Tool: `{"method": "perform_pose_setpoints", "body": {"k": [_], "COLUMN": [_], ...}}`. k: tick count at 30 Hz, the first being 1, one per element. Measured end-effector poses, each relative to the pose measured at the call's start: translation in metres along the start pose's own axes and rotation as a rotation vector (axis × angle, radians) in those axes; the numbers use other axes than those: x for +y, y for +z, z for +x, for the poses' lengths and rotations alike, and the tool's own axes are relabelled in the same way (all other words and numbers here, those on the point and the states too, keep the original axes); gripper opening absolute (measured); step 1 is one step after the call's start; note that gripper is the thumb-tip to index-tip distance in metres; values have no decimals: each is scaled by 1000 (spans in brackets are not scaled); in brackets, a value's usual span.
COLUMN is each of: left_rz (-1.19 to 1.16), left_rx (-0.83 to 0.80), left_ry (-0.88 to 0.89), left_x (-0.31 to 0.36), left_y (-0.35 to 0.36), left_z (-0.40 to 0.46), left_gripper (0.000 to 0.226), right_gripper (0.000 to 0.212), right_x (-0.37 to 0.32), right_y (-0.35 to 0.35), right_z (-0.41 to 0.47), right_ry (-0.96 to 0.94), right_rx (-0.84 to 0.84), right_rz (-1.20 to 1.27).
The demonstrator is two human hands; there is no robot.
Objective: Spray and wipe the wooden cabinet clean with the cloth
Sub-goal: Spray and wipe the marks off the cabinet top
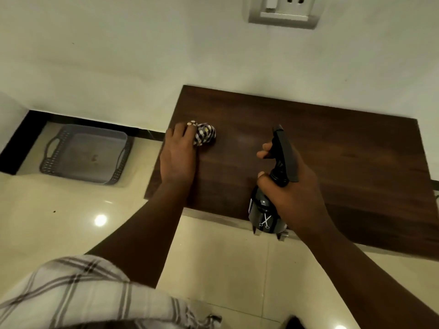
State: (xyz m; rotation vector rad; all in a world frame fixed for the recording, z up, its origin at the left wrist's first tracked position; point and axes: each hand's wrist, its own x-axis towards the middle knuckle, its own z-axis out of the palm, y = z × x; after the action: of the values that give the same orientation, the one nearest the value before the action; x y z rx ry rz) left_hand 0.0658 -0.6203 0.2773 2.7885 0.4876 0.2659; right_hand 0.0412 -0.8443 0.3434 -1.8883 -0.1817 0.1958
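The dark wooden cabinet top [344, 157] fills the centre and right, set against a white wall. My left hand [177, 157] rests on its left part and holds a bunched checkered cloth [205, 137] pressed to the wood. My right hand [291, 186] grips a black spray bottle [273, 198] by its neck over the cabinet's front edge, fingers on the trigger and nozzle aimed toward the back of the top. A faint pale patch [244, 140] shows on the wood in front of the nozzle.
A grey plastic basket [59, 153] sits on the cream tiled floor [59, 210] to the left of the cabinet. A wall socket plate [283, 13] is above on the white wall. My checkered clothing [83, 293] shows at the bottom left.
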Motion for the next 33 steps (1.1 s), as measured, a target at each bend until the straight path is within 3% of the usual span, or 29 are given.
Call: {"method": "perform_pose_setpoints", "body": {"k": [3, 10, 18, 22, 24, 26, 27, 29, 31, 33], "left_rz": [-39, -99, -179, -306, -376, -587, -680, -978, -892, -574], "left_rx": [1, -10, -22, -158, -311, -551, -598, -768, -783, -589], "left_ry": [-62, 41, -8, 253, 403, 435, 512, 507, 665, 810], "left_x": [-25, -37, 6, 79, 117, 152, 169, 195, 227, 246], "left_y": [-12, -21, -2, 26, 36, 36, 35, 42, 47, 53], "left_z": [-17, -63, -50, -49, -59, -74, -79, -83, -86, -77], "left_gripper": [42, 52, 48, 50, 44, 31, 26, 26, 33, 37], "right_gripper": [51, 49, 50, 49, 51, 49, 48, 46, 46, 48], "right_x": [-12, -22, -8, 8, 14, 18, 20, 27, 33, 35], "right_y": [22, 42, 17, -20, -42, -66, -78, -104, -131, -149], "right_z": [-2, -9, -31, -40, -42, -44, -45, -47, -48, -47], "right_ry": [-12, 11, 30, 56, 58, 55, 44, 18, 25, 17], "right_rx": [-26, -66, -67, -9, 30, 87, 112, 144, 160, 176], "right_rz": [12, 26, 41, 34, 29, 46, 66, 104, 123, 85]}}
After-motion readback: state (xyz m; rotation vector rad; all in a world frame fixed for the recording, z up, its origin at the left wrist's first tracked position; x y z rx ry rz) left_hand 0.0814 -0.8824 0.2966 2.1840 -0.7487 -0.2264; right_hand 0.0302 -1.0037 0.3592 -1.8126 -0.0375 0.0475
